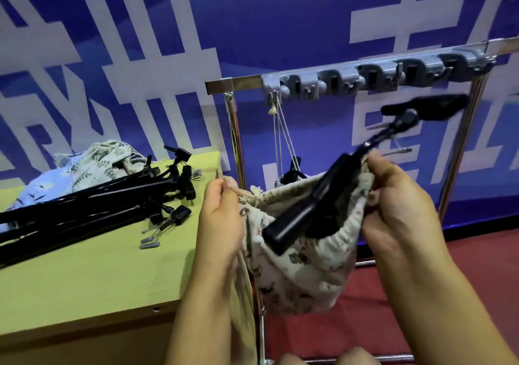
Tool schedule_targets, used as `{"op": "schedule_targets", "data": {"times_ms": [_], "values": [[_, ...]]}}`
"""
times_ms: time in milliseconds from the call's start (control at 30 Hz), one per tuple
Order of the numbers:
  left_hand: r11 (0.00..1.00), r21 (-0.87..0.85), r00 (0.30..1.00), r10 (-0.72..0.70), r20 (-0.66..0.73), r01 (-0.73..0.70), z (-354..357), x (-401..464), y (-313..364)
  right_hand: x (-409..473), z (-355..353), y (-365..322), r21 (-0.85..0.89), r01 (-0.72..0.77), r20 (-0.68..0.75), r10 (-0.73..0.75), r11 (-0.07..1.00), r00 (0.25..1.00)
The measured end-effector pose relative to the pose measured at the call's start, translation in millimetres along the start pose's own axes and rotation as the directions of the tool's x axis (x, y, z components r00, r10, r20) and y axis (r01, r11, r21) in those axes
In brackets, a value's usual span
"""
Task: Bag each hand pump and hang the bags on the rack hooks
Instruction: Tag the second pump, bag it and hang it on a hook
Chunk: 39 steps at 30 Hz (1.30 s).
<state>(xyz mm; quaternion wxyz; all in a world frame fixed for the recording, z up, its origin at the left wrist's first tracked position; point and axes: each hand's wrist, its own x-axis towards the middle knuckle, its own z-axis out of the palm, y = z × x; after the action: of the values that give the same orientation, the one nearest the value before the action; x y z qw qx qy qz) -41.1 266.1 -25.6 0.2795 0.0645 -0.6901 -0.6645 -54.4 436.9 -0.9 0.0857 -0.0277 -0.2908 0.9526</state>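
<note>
Both hands, left hand and right hand, pinched the drawstring bag mouth at frame centre; the hand pump needed sliding deeper before cinching.

table: yellow-green top | black hand pumps piled | cloth bags behind
</note>
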Motion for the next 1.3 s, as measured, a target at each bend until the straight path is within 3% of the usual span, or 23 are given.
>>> {"op": "schedule_targets", "data": {"times_ms": [167, 300, 400, 500, 600, 733, 867, 967, 1067, 1200, 1300], "values": [[0.993, -0.120, 0.989, -0.009, -0.149, -0.009, -2, 5, -6, -4, -5, -11, 0.047, -0.045, -0.081, 0.049, 0.998, 0.996], [0.961, -0.268, 0.948, -0.014, -0.317, -0.075, -14, 11, 2, -6, -6, -22, -0.114, 0.100, -0.038, -0.105, 0.988, 0.994], [0.911, -0.407, 0.956, -0.053, -0.287, -0.071, -18, 16, 2, -8, -11, -21, -0.318, 0.208, 0.040, -0.206, 0.925, 0.978], [0.852, -0.523, 0.966, -0.107, -0.234, -0.032, -20, 19, 0, -6, -19, -20, -0.553, 0.331, 0.071, -0.353, 0.765, 0.933], [0.761, -0.645, 0.973, -0.192, -0.131, 0.063, -30, 29, 2, 3, -23, -25, -0.659, 0.300, 0.067, -0.344, 0.690, 0.937], [0.655, -0.741, 0.968, -0.248, -0.030, 0.145, -39, 36, 8, 10, -23, -32, -0.608, 0.168, 0.014, -0.202, 0.776, 0.979], [0.611, -0.780, 0.968, -0.249, -0.031, 0.132, -49, 40, 12, 11, -26, -39, -0.375, 0.025, -0.034, -0.040, 0.927, 0.999], [0.608, -0.783, 0.964, -0.262, -0.039, 0.133, -53, 42, 9, 13, -25, -41, -0.193, -0.032, -0.066, 0.020, 0.981, 0.998], [0.606, -0.788, 0.965, -0.255, -0.068, 0.105, -57, 41, 10, 18, -31, -44, -0.154, 0.025, -0.114, -0.043, 0.988, 0.993], [0.591, -0.806, 0.968, -0.220, -0.123, 0.032, -66, 44, 15, 16, -35, -50, -0.292, 0.185, -0.116, -0.227, 0.938, 0.967], [0.598, -0.800, 0.972, -0.208, -0.107, 0.040, -66, 46, 13, 17, -35, -48, -0.355, 0.188, -0.083, -0.232, 0.916, 0.969]]}}
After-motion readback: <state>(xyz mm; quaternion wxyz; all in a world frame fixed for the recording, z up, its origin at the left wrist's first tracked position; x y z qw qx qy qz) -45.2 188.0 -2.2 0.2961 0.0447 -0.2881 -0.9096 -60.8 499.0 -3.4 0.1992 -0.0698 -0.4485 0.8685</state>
